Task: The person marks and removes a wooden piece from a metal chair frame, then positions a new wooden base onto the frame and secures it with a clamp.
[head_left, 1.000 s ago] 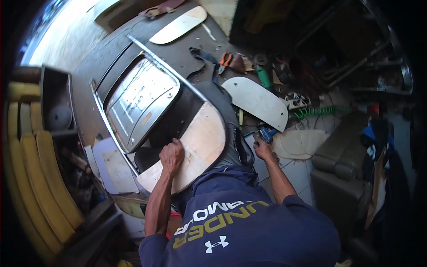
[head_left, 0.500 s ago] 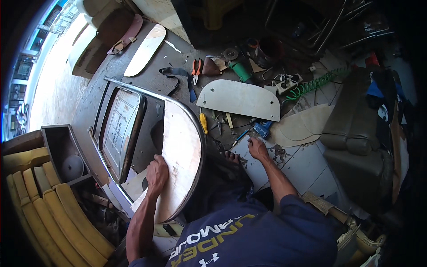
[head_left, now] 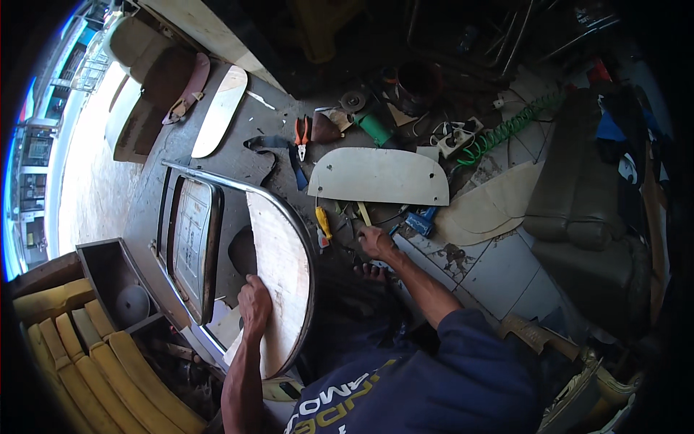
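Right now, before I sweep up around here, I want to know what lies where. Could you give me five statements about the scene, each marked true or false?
1. The left hand is at the inner edge of the pale wooden board. True.
2. The right hand is touching the green coiled hose. False: it is at a wooden handle, well apart from the hose.
3. The orange-handled pliers lie on the floor. True.
4. The yellow-handled tool is in the left hand. False: it lies on the floor.
5. The yellow strips are on the person's left. True.
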Available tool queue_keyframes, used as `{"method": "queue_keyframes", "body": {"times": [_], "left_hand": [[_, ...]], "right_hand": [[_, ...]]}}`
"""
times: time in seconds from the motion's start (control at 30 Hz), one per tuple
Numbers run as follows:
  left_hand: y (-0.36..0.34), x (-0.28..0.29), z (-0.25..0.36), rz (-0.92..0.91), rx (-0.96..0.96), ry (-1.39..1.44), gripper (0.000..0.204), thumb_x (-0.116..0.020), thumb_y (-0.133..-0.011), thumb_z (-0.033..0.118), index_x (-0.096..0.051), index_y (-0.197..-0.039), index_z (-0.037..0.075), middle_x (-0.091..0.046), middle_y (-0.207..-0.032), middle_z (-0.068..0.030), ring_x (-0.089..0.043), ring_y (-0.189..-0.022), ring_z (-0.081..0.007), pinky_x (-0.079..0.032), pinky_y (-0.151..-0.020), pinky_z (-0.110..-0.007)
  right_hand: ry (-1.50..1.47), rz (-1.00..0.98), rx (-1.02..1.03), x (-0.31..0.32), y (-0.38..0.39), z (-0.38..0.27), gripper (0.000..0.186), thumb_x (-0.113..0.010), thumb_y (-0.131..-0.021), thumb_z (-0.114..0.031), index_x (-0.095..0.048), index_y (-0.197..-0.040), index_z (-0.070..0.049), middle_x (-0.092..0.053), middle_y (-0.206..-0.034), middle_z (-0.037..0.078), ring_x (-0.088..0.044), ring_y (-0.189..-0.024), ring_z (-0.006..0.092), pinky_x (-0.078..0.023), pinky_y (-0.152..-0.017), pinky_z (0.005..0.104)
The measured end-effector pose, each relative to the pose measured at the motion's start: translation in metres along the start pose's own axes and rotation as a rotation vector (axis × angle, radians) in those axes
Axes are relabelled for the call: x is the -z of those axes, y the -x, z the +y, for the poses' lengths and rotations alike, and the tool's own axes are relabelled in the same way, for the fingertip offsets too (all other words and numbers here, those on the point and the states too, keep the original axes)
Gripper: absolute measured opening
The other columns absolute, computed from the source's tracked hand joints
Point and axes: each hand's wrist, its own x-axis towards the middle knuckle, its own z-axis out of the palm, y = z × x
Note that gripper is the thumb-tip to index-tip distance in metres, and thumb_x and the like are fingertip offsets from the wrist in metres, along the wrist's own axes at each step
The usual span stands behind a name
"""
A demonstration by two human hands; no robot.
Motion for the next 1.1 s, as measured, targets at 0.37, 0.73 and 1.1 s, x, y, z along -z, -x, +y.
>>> {"method": "queue_keyframes", "body": {"times": [0.37,0.73,1.1], "left_hand": [[-0.004,0.004,-0.005,0.0,0.065,0.004,0.075,-0.024,-0.103,0.045,-0.063,-0.106,-0.019,-0.06,-0.112,-0.0427,-0.055,-0.113,-0.0561,-0.038,-0.102,-0.054],[0.012,0.01,0.002,0.044,0.068,0.021,0.074,-0.026,-0.102,0.044,-0.065,-0.102,-0.019,-0.061,-0.107,-0.0431,-0.056,-0.108,-0.0574,-0.039,-0.101,-0.053],[0.019,0.028,-0.039,0.004,0.132,0.013,0.073,-0.028,-0.101,0.049,-0.062,-0.112,-0.016,-0.059,-0.116,-0.0402,-0.055,-0.112,-0.0535,-0.037,-0.102,-0.051]], "right_hand": [[0.028,-0.039,-0.08,0.003,0.005,0.042,0.027,-0.057,-0.091,-0.023,-0.067,-0.107,-0.003,-0.068,-0.107,0.022,-0.064,-0.106,0.0396,-0.05,-0.093,0.0479],[0.2,0.353,0.076,0.032,-0.024,0.019,0.079,-0.07,-0.081,-0.008,-0.034,-0.151,0.0,-0.045,-0.144,0.027,-0.046,-0.13,0.0447,-0.037,-0.112,0.0477],[-0.097,0.417,0.065,0.057,-0.049,0.008,0.032,-0.058,-0.094,-0.022,-0.06,-0.12,-0.006,-0.069,-0.106,0.024,-0.065,-0.1,0.0438,-0.052,-0.086,0.0501]]}}
